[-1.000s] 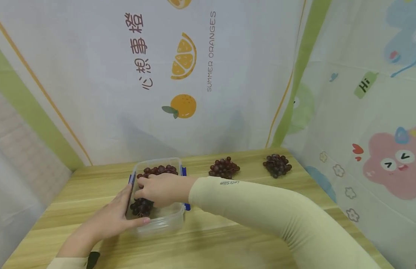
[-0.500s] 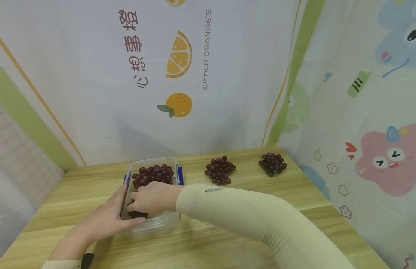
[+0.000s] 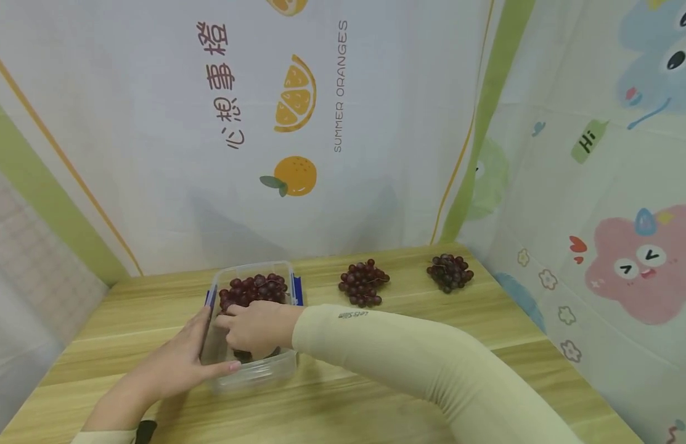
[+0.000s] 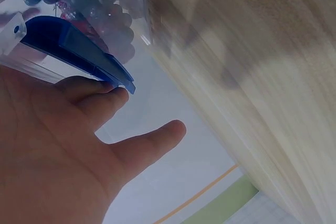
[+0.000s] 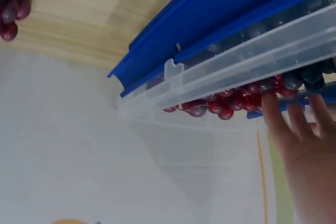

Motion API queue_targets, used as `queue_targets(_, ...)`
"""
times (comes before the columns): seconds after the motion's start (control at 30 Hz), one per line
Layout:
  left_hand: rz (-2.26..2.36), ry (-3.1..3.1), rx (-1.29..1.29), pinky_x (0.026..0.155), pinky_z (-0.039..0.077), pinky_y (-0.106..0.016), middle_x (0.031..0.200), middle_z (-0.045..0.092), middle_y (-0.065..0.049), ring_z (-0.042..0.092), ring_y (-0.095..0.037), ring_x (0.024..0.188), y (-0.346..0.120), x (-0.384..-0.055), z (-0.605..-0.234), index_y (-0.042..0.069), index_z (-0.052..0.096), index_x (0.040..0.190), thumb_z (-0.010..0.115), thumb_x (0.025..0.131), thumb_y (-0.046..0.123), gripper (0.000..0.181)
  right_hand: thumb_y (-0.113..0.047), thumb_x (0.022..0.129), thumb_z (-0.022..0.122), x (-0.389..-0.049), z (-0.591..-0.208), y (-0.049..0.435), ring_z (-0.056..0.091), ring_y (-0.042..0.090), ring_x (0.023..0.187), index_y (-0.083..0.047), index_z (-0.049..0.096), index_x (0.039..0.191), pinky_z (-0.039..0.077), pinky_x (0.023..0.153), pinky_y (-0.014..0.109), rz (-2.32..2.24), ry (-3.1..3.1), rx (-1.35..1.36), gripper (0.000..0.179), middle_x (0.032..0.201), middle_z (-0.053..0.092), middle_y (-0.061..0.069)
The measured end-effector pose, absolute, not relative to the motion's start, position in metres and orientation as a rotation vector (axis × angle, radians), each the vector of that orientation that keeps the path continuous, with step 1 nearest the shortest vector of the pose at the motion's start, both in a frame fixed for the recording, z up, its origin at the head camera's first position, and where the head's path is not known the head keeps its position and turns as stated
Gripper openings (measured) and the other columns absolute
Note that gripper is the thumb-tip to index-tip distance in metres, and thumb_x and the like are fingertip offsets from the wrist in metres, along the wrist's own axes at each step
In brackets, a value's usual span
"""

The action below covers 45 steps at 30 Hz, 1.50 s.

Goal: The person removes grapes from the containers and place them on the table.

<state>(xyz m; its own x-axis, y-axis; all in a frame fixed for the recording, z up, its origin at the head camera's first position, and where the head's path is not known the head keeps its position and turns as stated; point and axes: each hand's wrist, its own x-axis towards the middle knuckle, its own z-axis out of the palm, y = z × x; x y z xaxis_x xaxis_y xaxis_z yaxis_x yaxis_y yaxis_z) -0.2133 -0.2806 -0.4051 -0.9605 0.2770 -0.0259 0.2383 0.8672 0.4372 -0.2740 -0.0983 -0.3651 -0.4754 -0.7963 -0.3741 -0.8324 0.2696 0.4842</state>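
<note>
A clear plastic food container (image 3: 259,375) with blue side latches stands at the left of the table. Red grapes (image 3: 254,288) fill its far half; a darker bunch of grapes (image 3: 243,356) lies in the near half, mostly hidden under my right hand (image 3: 261,327). That hand reaches into the container, and in the right wrist view its extended fingers (image 5: 278,119) touch the grapes. My left hand (image 3: 179,356) rests against the container's left side, thumb along the near rim. In the left wrist view its fingers lie beside a blue latch (image 4: 79,43).
Two more bunches stay on the wooden table (image 3: 376,394): a red bunch of grapes (image 3: 363,282) right of the container and a darker bunch of grapes (image 3: 450,272) near the back right corner. A printed cloth (image 3: 365,203) hangs behind the table, another along the right.
My right hand has moved nearer inside the container, uncovering the far red grapes. The dark bunch has shifted right beneath it. My left hand keeps its place on the container's side.
</note>
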Motion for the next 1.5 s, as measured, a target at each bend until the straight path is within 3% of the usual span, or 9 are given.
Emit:
queue_targets(0.17,0.668,2.953,0.399,0.108,0.038,-0.082,0.169,0.010,-0.046,0.022,-0.070,0.150,-0.279,-0.213,-0.406,-0.010,-0.006,0.166,0.072,0.092,0.067,0.132,-0.033,0.106,0.067,-0.281,-0.367,-0.092,0.053,0.007,0.144,-0.039,0.062,0.145,0.054,0.108,0.019,0.900,2.422,-1.546,0.040,0.172,0.033,-0.017)
queue_targets(0.37,0.684,2.934,0.384,0.108,0.037,-0.084,0.168,0.008,-0.047,0.021,-0.070,0.150,-0.280,-0.212,-0.406,-0.011,-0.008,0.165,0.072,0.092,0.067,0.134,-0.031,0.105,0.069,-0.284,-0.369,-0.089,0.040,0.008,0.157,-0.041,0.033,0.165,0.039,0.126,0.023,0.869,2.376,-1.608,0.070,0.176,0.023,-0.018)
queue_targets(0.47,0.687,2.936,0.389,0.107,0.038,-0.083,0.168,0.009,-0.047,0.021,-0.070,0.150,-0.280,-0.212,-0.407,-0.011,-0.009,0.165,0.072,0.092,0.067,0.134,-0.030,0.107,0.065,-0.282,-0.369,-0.088,0.039,0.010,0.158,-0.046,0.028,0.166,0.039,0.127,0.026,0.860,2.364,-1.612,0.071,0.177,0.021,-0.018)
queue_targets(0.67,0.696,2.942,0.394,0.108,0.039,-0.082,0.168,0.010,-0.047,0.022,-0.070,0.150,-0.281,-0.211,-0.407,-0.011,-0.008,0.165,0.073,0.092,0.066,0.133,-0.025,0.109,0.062,-0.282,-0.372,-0.086,0.050,0.009,0.149,-0.054,0.041,0.157,0.053,0.109,0.020,0.698,2.381,-1.489,0.060,0.176,0.019,-0.018)
queue_targets(0.83,0.722,2.933,0.411,0.108,0.038,-0.083,0.167,0.009,-0.048,0.021,-0.071,0.150,-0.282,-0.212,-0.406,-0.011,-0.009,0.165,0.073,0.093,0.064,0.132,-0.017,0.105,0.069,-0.290,-0.375,-0.093,0.058,-0.001,0.136,-0.049,0.052,0.152,0.054,0.099,0.013,0.524,2.374,-1.475,0.060,0.169,0.034,-0.021)
queue_targets(0.97,0.717,2.934,0.409,0.108,0.039,-0.082,0.167,0.010,-0.048,0.022,-0.070,0.150,-0.283,-0.213,-0.407,-0.012,-0.009,0.165,0.073,0.092,0.065,0.133,-0.014,0.100,0.075,-0.294,-0.377,-0.096,0.060,-0.004,0.117,-0.046,0.057,0.149,0.053,0.086,0.012,0.448,2.372,-1.435,0.061,0.161,0.041,-0.023)
queue_targets(1.07,0.709,2.937,0.402,0.108,0.039,-0.082,0.167,0.010,-0.048,0.022,-0.070,0.150,-0.282,-0.213,-0.408,-0.013,-0.008,0.164,0.073,0.092,0.066,0.134,-0.014,0.099,0.076,-0.295,-0.379,-0.093,0.058,0.002,0.111,-0.047,0.061,0.140,0.052,0.084,0.016,0.431,2.368,-1.433,0.055,0.155,0.042,-0.022)
queue_targets(1.2,0.701,2.925,0.390,0.109,0.038,-0.082,0.166,0.010,-0.049,0.022,-0.070,0.150,-0.282,-0.212,-0.409,-0.014,-0.008,0.164,0.072,0.092,0.066,0.134,-0.014,0.100,0.074,-0.296,-0.380,-0.087,0.055,0.011,0.118,-0.047,0.064,0.128,0.053,0.089,0.021,0.421,2.364,-1.464,0.044,0.151,0.040,-0.019)
queue_targets(1.5,0.653,2.918,0.385,0.106,0.044,-0.080,0.166,0.012,-0.049,0.028,-0.069,0.148,-0.281,-0.215,-0.405,-0.013,-0.009,0.164,0.071,0.094,0.066,0.132,-0.014,0.094,0.081,-0.303,-0.367,-0.082,0.053,0.006,0.107,-0.040,0.067,0.121,0.048,0.081,0.019,0.267,2.397,-1.458,0.040,0.141,0.046,-0.015)
